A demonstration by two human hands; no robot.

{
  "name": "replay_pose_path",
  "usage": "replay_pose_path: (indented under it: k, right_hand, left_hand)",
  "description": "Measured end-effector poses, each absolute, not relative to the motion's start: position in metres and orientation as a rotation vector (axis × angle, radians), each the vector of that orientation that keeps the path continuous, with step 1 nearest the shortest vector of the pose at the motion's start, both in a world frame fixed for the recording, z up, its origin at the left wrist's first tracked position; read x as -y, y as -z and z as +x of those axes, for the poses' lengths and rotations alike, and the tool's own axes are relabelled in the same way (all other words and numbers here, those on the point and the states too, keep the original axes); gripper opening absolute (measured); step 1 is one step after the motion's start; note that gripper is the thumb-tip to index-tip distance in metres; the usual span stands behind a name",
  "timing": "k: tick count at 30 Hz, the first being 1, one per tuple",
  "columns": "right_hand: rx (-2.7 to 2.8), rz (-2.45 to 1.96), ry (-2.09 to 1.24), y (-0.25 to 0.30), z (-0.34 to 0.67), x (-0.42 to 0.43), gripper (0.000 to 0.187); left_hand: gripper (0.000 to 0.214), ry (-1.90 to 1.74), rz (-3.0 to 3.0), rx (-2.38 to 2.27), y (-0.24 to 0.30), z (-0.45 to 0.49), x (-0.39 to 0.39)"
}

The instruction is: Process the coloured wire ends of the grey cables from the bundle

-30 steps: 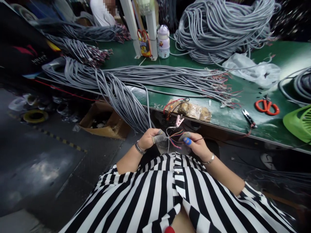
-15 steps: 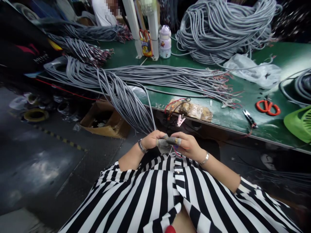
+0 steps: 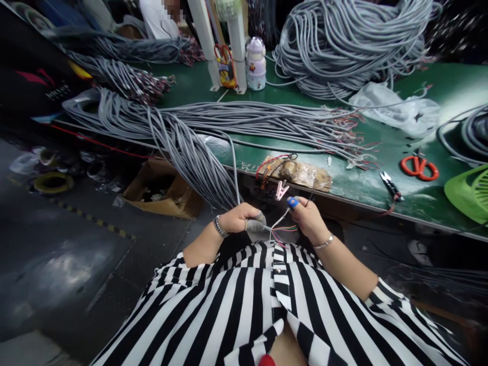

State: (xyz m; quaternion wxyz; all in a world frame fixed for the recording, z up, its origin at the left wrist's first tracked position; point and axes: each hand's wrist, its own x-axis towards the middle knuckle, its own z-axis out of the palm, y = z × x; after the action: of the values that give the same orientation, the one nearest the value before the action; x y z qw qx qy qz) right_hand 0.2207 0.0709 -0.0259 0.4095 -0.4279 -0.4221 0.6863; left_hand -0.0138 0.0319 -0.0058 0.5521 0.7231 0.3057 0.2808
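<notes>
My left hand [image 3: 244, 218], with grey covers on its fingertips, is closed around the end of a grey cable. Thin coloured wires [image 3: 284, 230] fan out of that cable end towards the right. Above and to the right, my right hand [image 3: 308, 217], with something blue on a fingertip, pinches a pale strand [image 3: 281, 217] that runs taut back to the cable end. A thick bundle of grey cables [image 3: 198, 157] hangs over the bench edge just beyond my left hand. Near my right fingertips is a pink clothes peg [image 3: 281, 190] at the bench edge.
On the green bench [image 3: 356, 190] lie orange-handled scissors [image 3: 418, 166], small snips [image 3: 391, 186], a plastic bag [image 3: 396, 109] and a green basket [image 3: 468, 193]. A large cable coil [image 3: 354, 46] and a bottle [image 3: 256, 65] stand behind. A cardboard box [image 3: 160, 190] is below, left.
My right hand has moved away from my left, up and to the right, drawing the pale strand out. The coloured wires now show between the hands. My left hand has stayed nearly in place.
</notes>
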Motion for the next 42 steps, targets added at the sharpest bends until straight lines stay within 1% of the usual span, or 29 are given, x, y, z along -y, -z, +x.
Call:
replay_pose_path:
  k: [2, 4, 7, 10, 13, 18, 21, 24, 26, 31, 38, 42]
  right_hand:
    - [0.893, -1.102, -1.712, 0.033, 0.224, -0.079, 0.05]
    - [0.833, -1.109, -1.747, 0.04, 0.225, -0.086, 0.05]
    - [0.894, -1.08, -1.89, 0.045, 0.221, -0.09, 0.055]
    - [1.02, -0.968, -2.014, 0.042, 0.21, -0.09, 0.059]
    - [1.078, -0.876, -1.995, 0.037, 0.201, -0.091, 0.057]
    - [1.084, -0.92, -1.765, 0.038, 0.192, -0.093, 0.058]
    - [1.039, -0.864, -1.85, 0.038, 0.187, -0.094, 0.061]
    - [0.925, -0.814, -2.009, 0.034, 0.183, -0.096, 0.06]
    - [0.824, -0.804, -2.056, 0.033, 0.182, -0.097, 0.058]
    - [0.669, -0.795, -2.063, 0.037, 0.181, -0.099, 0.054]
    - [0.652, -0.805, -2.01, 0.043, 0.177, -0.099, 0.052]
    - [0.622, -0.791, -2.086, 0.045, 0.183, -0.098, 0.053]
  left_hand:
    - [0.034, -0.764, 1.744, -0.781, 0.007, -0.016, -0.032]
    - [0.036, -0.871, 1.733, -0.846, 0.007, -0.016, -0.033]
    - [0.039, -1.01, 1.685, -0.924, 0.007, -0.013, -0.035]
    - [0.04, -1.067, 1.649, -0.974, 0.009, -0.008, -0.041]
    - [0.043, -1.061, 1.617, -0.991, 0.013, -0.004, -0.048]
    - [0.044, -1.075, 1.517, -0.961, 0.023, 0.0, -0.059]
    - [0.044, -1.08, 1.459, -0.942, 0.029, 0.0, -0.064]
    - [0.044, -1.059, 1.429, -0.933, 0.034, 0.0, -0.068]
    - [0.044, -1.039, 1.421, -0.924, 0.036, 0.0, -0.07]
    - [0.046, -0.986, 1.432, -0.92, 0.036, 0.003, -0.074]
    - [0.047, -0.905, 1.421, -0.942, 0.036, 0.007, -0.078]
    - [0.048, -0.867, 1.437, -0.922, 0.032, 0.005, -0.071]
